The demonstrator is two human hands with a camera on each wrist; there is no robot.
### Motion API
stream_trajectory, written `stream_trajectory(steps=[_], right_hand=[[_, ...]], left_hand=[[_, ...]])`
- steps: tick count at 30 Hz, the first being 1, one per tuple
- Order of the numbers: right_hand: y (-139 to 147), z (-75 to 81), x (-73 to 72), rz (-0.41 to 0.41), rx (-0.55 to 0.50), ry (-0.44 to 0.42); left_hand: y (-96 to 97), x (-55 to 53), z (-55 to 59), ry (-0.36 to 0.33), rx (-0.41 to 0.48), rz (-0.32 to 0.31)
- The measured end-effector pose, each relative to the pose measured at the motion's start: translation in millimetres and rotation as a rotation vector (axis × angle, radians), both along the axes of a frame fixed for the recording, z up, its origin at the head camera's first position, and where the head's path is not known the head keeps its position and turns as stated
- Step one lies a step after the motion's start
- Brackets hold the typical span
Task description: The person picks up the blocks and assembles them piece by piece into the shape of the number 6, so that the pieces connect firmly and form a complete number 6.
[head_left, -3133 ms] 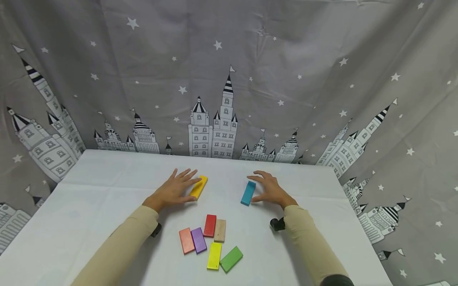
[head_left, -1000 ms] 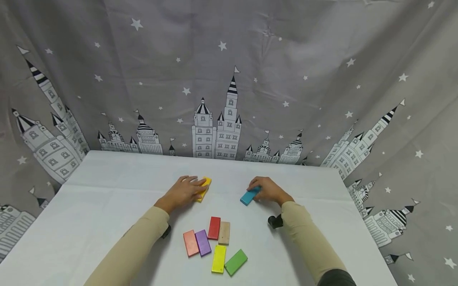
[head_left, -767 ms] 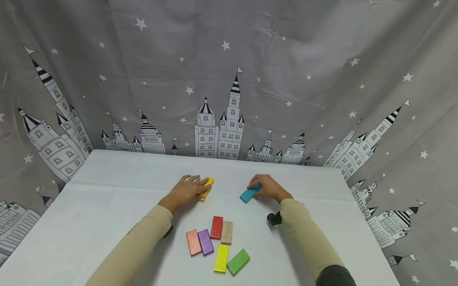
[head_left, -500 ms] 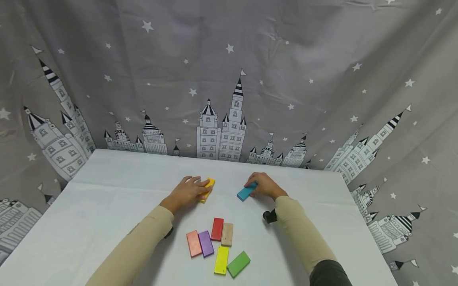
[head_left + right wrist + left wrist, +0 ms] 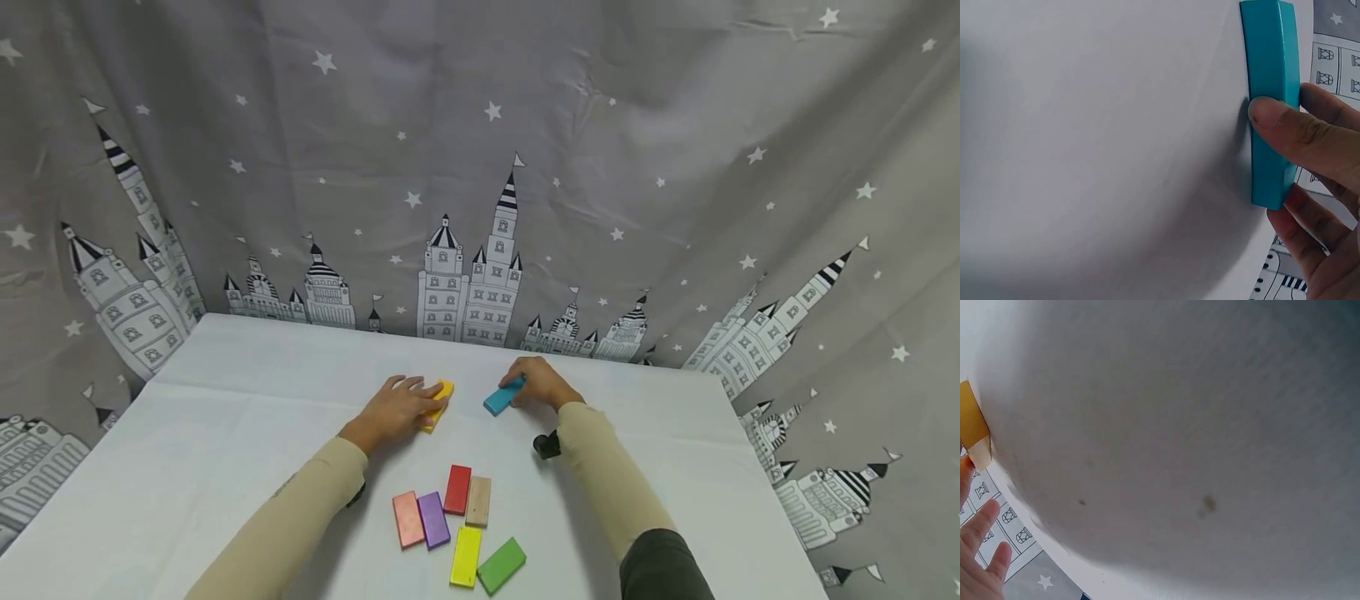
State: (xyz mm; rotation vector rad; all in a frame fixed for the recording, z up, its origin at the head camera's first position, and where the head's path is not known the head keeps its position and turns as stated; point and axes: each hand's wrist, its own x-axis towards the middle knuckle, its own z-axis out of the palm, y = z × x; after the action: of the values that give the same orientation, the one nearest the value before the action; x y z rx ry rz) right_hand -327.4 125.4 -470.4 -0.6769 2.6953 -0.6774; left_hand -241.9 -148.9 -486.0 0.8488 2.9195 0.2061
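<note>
My left hand [image 5: 393,410] pinches an orange-yellow wooden block [image 5: 446,390] on the white table, fingers lying over its near part. At the left edge of the left wrist view, that block [image 5: 971,415] is partly cut off, and two fingers of the left hand [image 5: 982,553] stretch out clear of it. With thumb and fingers my right hand [image 5: 543,385] grips a blue block [image 5: 499,401], which slants toward the left. The right wrist view has the thumb across the blue block [image 5: 1266,62] and fingers behind it. A gap separates the two blocks.
Nearer on the white table [image 5: 225,433] lie several flat blocks: salmon [image 5: 408,519], purple [image 5: 433,520], red [image 5: 457,489], natural wood [image 5: 478,502], bright yellow [image 5: 466,557] and green [image 5: 502,566]. A grey castle-print curtain [image 5: 360,150] hangs behind the table's far edge.
My left hand has come from spread fingers to a hold on the orange-yellow block. The right hand has taken hold of the blue block, turned it and carried it left toward the orange-yellow one.
</note>
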Motion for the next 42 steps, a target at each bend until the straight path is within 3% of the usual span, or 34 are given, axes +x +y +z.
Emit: stream_trajectory(steps=[12, 22, 42], right_hand=[[-20.2, -2.8, -10.9, -0.049, -0.008, -0.026], [-34.7, -3.1, -16.2, 0.012, -0.034, 0.017], [-54.9, -4.9, -30.7, -0.039, -0.014, 0.015]], left_hand=[[3.6, 2.1, -0.1, -0.033, 0.007, 0.022], [2.7, 3.1, 2.6, -0.032, 0.024, 0.014], [1.7, 0.2, 2.8, -0.049, 0.019, 0.033]])
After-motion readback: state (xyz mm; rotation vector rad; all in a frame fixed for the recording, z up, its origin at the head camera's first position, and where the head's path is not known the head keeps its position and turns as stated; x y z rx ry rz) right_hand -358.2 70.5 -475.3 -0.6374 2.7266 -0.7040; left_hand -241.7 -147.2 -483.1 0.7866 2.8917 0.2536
